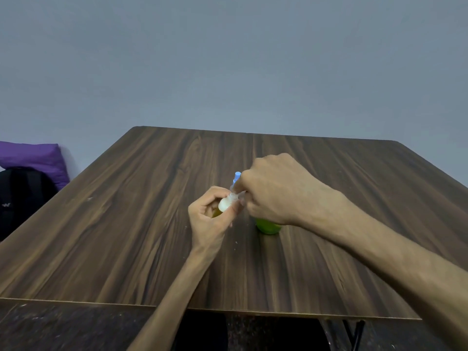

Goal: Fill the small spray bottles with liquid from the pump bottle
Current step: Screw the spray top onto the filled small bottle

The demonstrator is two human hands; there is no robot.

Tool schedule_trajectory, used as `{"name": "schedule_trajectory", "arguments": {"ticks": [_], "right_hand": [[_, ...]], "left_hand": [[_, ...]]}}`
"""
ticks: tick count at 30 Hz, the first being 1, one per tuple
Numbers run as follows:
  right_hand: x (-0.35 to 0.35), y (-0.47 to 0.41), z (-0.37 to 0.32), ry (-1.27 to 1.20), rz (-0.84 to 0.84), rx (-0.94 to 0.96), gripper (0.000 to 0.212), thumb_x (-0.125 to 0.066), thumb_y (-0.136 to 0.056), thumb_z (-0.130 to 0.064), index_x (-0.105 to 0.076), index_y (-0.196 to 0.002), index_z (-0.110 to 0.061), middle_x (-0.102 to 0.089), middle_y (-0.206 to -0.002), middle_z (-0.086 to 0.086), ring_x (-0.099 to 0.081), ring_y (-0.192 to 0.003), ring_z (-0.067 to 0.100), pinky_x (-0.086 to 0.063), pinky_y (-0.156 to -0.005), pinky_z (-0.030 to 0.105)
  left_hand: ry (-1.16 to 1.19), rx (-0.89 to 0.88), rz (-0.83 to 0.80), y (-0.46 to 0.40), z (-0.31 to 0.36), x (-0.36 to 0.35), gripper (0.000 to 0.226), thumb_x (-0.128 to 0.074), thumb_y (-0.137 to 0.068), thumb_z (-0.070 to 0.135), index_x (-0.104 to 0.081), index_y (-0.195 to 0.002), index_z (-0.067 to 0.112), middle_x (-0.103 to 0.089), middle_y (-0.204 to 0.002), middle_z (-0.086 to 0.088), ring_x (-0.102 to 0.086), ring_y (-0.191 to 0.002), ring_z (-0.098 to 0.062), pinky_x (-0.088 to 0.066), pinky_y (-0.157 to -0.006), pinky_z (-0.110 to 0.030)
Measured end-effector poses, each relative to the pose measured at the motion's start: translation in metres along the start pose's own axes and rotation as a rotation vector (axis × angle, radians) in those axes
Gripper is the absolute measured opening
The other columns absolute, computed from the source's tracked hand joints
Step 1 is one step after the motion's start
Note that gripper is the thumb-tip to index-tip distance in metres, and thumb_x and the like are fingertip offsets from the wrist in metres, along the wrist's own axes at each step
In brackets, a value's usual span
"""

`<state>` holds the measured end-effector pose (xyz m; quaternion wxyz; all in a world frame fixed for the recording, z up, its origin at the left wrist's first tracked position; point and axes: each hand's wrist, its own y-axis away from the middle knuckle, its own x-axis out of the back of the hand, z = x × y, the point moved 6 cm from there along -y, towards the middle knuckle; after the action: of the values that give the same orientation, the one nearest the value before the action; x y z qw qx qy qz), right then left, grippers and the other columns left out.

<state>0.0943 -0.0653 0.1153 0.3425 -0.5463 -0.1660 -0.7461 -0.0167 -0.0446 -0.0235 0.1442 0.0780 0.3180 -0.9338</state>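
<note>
Left hand: my left hand [211,214] is curled round a small spray bottle [225,204], thumb and fingers wrapped about its pale body, held just above the table [126,224].
Right hand: my right hand [268,188] has its fingers bunched together, pinching at the neck of that bottle; a blue spray head [237,176] sticks out just above my fingertips.
Small bottle axis: its long axis tilts, neck pointing up and to the right toward my right hand, base down in my left palm; yellowish liquid shows low in it.
Green bottle: a green bottle [268,227] stands on the table just right of the small bottle, mostly hidden under my right hand; I cannot tell whether I touch it.
Left of table: a black backpack [22,196] with a purple cushion [38,158] behind it.
</note>
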Motion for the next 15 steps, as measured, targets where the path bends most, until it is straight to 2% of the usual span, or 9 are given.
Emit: {"name": "schedule_trajectory", "arguments": {"ticks": [3, 6, 10, 13, 15], "right_hand": [[0.003, -0.006, -0.002, 0.042, -0.066, 0.025, 0.031, -0.053, -0.095, -0.034, -0.074, -0.115, -0.023, -0.041, -0.067, -0.003, -0.042, -0.06, 0.019, -0.025, -0.05, 0.028], [0.006, -0.012, -0.003, 0.05, -0.107, 0.068, 0.031, -0.063, -0.091, -0.036, -0.073, -0.116, -0.02, -0.062, -0.084, 0.0, -0.061, -0.077, 0.022, -0.041, -0.059, 0.03], [0.004, -0.019, -0.005, 0.056, -0.222, 0.119, 0.024, -0.074, -0.088, -0.032, -0.071, -0.105, -0.015, -0.054, -0.078, -0.002, -0.059, -0.072, 0.019, -0.048, -0.064, 0.033], [0.002, -0.03, 0.003, -0.057, -0.294, 0.118, 0.028, -0.08, -0.08, -0.028, -0.073, -0.107, -0.022, -0.067, -0.094, -0.002, -0.067, -0.086, 0.021, -0.06, -0.075, 0.039], [0.004, -0.036, 0.01, -0.207, -0.313, 0.116, 0.029, -0.084, -0.075, -0.024, -0.074, -0.103, -0.026, -0.071, -0.096, -0.007, -0.07, -0.089, 0.016, -0.061, -0.077, 0.037]], "left_hand": [[0.019, 0.031, 0.015, 0.004, -0.006, -0.004, 0.036, -0.083, -0.081, 0.031, -0.069, -0.085, -0.002, -0.065, -0.075, -0.009, -0.055, -0.054, -0.026, -0.045, -0.045, -0.032], [0.039, 0.049, 0.017, 0.009, -0.007, -0.012, 0.03, -0.08, -0.081, 0.03, -0.07, -0.085, 0.002, -0.065, -0.073, -0.002, -0.058, -0.055, -0.018, -0.047, -0.046, -0.027], [0.071, 0.082, 0.007, 0.015, -0.008, -0.021, 0.021, -0.08, -0.079, 0.03, -0.069, -0.084, 0.012, -0.064, -0.066, 0.002, -0.057, -0.053, -0.011, -0.046, -0.047, -0.023], [0.102, 0.093, 0.007, 0.017, -0.012, -0.023, 0.023, -0.086, -0.08, 0.025, -0.07, -0.083, 0.008, -0.066, -0.069, 0.004, -0.057, -0.054, -0.009, -0.045, -0.046, -0.02], [0.092, 0.105, 0.003, 0.018, -0.016, -0.024, 0.021, -0.088, -0.081, 0.015, -0.069, -0.08, 0.006, -0.066, -0.07, 0.002, -0.057, -0.054, -0.01, -0.045, -0.045, -0.02]]}}
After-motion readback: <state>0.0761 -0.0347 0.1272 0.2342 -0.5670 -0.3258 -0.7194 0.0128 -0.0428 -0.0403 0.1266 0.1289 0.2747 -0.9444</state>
